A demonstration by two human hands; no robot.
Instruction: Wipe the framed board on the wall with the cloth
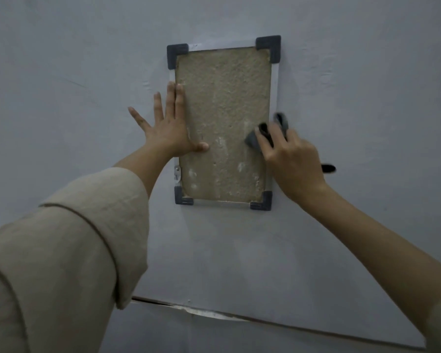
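Nearest the camera, a beige sleeve (61, 250) runs up to the left hand (168, 131), fingers spread flat across the left edge of the framed board (223, 123) — bracing it, apparently. That board hangs on the grey wall (367, 72), long axis upright, dark caps at its corners. At its right edge, about mid-height, the right hand (290, 154) bunches the grey cloth (267, 133) in curled fingers. Unwiped surface lies leftward and above; pale smears show lower down. No writing or label is readable.

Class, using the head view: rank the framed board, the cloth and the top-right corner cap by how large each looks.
1. framed board
2. cloth, partly hidden in the right hand
3. top-right corner cap, close to the cloth's visible size, so unsure
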